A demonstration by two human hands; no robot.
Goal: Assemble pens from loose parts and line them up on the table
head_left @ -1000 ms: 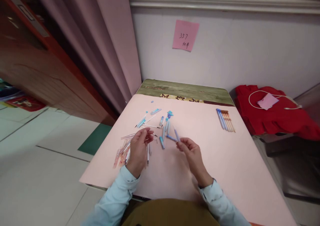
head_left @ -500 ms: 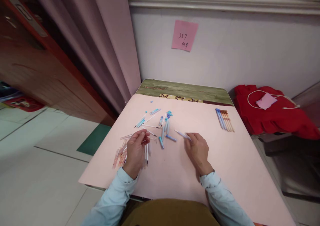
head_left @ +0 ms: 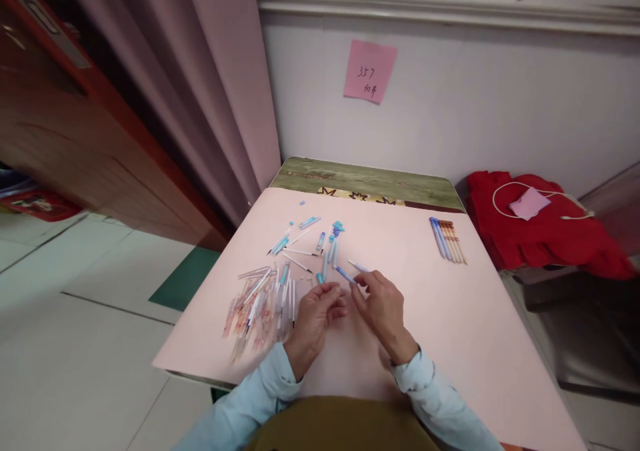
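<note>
My right hand is over the middle of the table, its thumb and finger closed at the end of a blue pen barrel. A pale pen barrel sticks out just beyond the same fingers; whether it is gripped or lying there I cannot tell. Close by on the left, my left hand is pinched shut, and anything between its fingertips is too small to make out. Beyond it lie light blue pen parts and white refills. Clear and orange-pink barrels with refills form a pile left of my left hand.
Several blue and brown-topped pens lie in a row at the right. Small blue caps are bunched towards the back. A red cloth with a white cord sits beyond the table's right edge. A pink note is on the wall.
My left hand has moved right, away from the pile, towards my right hand. My right hand has shifted slightly left, and its fingers now meet the blue barrel that lay on the table.
</note>
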